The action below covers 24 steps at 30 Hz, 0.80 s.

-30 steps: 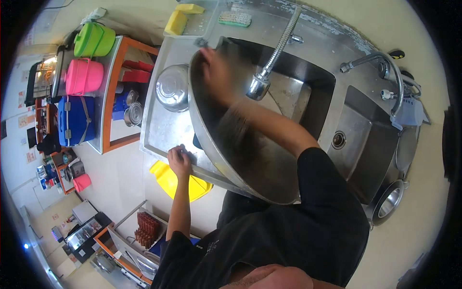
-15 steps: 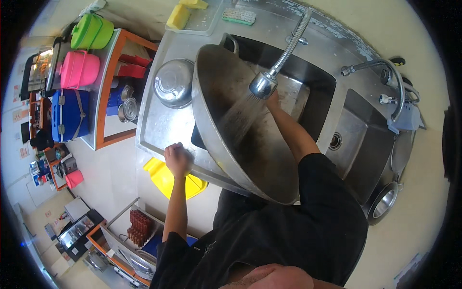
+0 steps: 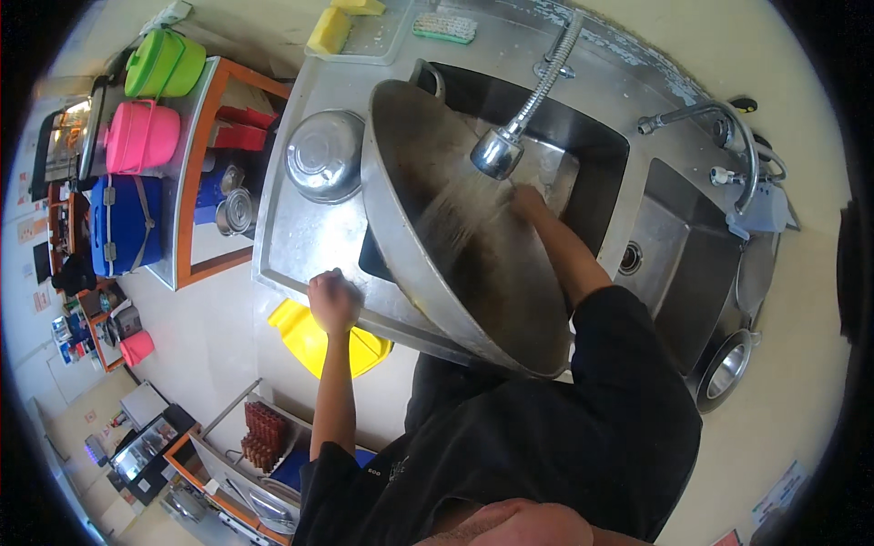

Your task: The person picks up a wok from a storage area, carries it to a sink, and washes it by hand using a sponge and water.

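- Grey metal is noted on the large pan (image 3: 505, 305), which is found tilted over the larger sink basin (image 3: 603, 173), its hollow facing the spray head (image 3: 497, 153).
- Water (image 3: 451, 209) is discharged from the spray head onto the inner wall of the pan, where a spreading jet is observed.
- The right hand (image 3: 528, 202) is located at the pan's far edge, just beside the spray head; its fingers are partly hidden, and whether the edge is gripped cannot be told.
- The left hand (image 3: 335, 302) is placed at the front edge of the steel counter (image 3: 296, 246), apart from the pan, with fingers apparently curled; whether anything is held cannot be told through the blur.
- The step in hand is judged to be the rinsing of the pan's interior under running water.
- For the next move, a firm hold on the rim is judged to be called for, so that the lower stretch outside the jet can be brought under it.
- Slipping is considered possible, the metal being wet and the pan being tilted.
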Motion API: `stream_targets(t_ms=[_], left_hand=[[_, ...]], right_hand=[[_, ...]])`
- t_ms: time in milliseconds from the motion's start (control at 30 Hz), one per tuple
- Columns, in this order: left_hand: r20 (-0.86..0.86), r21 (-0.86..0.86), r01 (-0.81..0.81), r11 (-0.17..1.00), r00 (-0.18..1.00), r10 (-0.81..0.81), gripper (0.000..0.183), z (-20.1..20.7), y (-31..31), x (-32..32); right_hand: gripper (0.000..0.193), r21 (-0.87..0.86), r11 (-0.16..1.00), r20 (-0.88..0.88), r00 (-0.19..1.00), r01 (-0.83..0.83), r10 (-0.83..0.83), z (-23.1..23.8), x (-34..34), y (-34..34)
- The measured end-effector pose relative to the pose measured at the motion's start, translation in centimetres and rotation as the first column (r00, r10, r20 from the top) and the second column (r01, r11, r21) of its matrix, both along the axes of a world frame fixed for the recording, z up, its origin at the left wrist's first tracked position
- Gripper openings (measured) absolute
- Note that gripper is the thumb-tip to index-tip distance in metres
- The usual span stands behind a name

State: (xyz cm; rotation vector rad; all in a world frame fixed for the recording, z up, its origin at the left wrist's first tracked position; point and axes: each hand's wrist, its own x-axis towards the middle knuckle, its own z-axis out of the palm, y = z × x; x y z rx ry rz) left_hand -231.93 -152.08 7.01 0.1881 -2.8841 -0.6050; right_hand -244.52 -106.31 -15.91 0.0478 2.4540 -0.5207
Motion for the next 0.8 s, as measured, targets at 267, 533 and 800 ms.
stream_targets(t_ms=[267,533,800], left_hand=[[-0.005,0.032,0.066,0.997,0.998,-0.066,0.019,0.2,0.4,-0.7],[0.001,0.009,0.031,0.999,1.0,-0.031,0.018,-0.6,-0.1,0.0],[-0.024,0.004,0.036,0.999,0.999,-0.036,0.017,-0.3,0.1,-0.4]], right_hand=[[0.04,-0.377,0.848,-0.396,0.763,0.373,-0.511,5.6,2.2,-1.3],[0.074,-0.808,0.51,-0.44,0.878,-0.295,-0.189,18.4,-0.9,-19.8],[0.045,-0.927,0.328,0.07,0.94,0.185,-0.334,11.5,-3.4,-10.5]])
